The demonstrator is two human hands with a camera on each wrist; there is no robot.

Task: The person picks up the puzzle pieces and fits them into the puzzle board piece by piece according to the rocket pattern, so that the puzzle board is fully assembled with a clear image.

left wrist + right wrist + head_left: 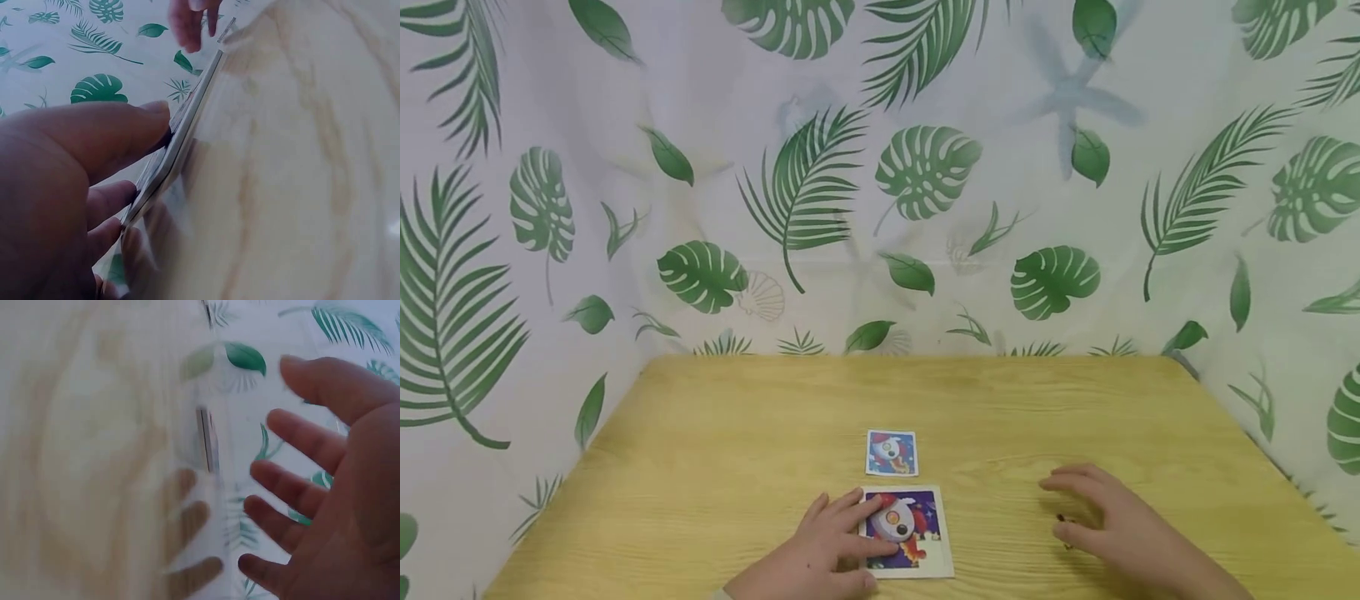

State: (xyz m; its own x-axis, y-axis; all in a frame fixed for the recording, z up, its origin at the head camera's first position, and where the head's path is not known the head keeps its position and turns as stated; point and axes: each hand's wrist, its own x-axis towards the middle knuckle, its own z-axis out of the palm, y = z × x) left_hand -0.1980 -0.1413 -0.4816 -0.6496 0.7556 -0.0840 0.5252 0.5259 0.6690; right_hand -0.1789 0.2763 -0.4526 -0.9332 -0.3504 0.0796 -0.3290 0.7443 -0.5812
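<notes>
My left hand (pixel 827 550) rests with spread fingers on the left part of a jigsaw puzzle (pixel 925 521) in a white frame. The puzzle shows a white and red rocket-like figure on dark blue; a pale gap lies at its lower right. In the left wrist view, the left thumb (pixel 134 125) touches the edge of the puzzle board (pixel 165 165). My right hand (pixel 1112 517) is apart from the board, fingers spread and holding nothing. Beneath it, near the thumb, lies a small dark piece (pixel 1063 521), mostly hidden in the head view.
A small picture card (pixel 892 452) with a similar figure on lighter blue lies just behind the puzzle. The wooden table (pixel 737 433) reaches back to a white curtain (pixel 925 292) printed with green leaves, which also hangs along both sides.
</notes>
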